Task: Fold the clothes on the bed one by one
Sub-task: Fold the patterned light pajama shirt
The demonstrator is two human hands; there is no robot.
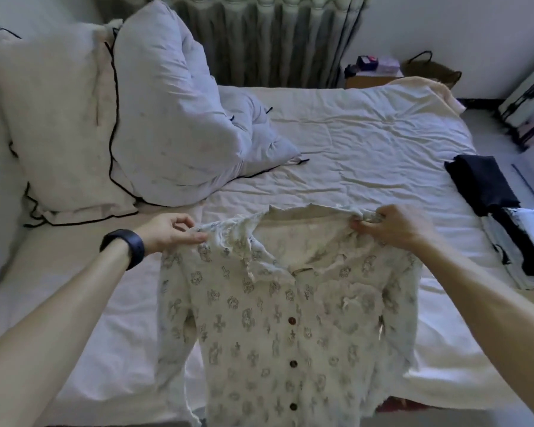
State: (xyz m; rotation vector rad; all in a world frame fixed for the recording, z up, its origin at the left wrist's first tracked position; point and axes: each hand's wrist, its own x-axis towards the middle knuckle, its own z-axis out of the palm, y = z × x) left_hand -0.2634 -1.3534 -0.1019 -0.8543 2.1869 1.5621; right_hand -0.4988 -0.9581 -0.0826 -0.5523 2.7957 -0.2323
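Cream printed cardigan [278, 318] was off the mattress, held up front-facing by its shoulders over the near edge of the bed [367, 143]. Left hand [173, 231] pinched one shoulder seam between thumb and fingers; right hand [395, 226] had its fingers curled round a bunch of fabric at the other shoulder, close to the collar. Both grips closed on cloth.

Key geometry: shoulder line ran straight across between the hands, long axis dropped from the grips back toward the person, button placket roughly centred. Hands sat about level and equally far out, so neither was clearly nearer. Open sheet lay beyond and below the hands, so laying it flat probably meant carrying it forward and down.

Hard to read: hem was cut off at the bottom edge, cuffs were lost in the hanging sleeves, back panel hidden. Couldn't tell if the lower part touched the bed.

Pile of dark and white clothes [487, 186] sat at the bed's right edge, well apart; pillows [59, 124] far left.
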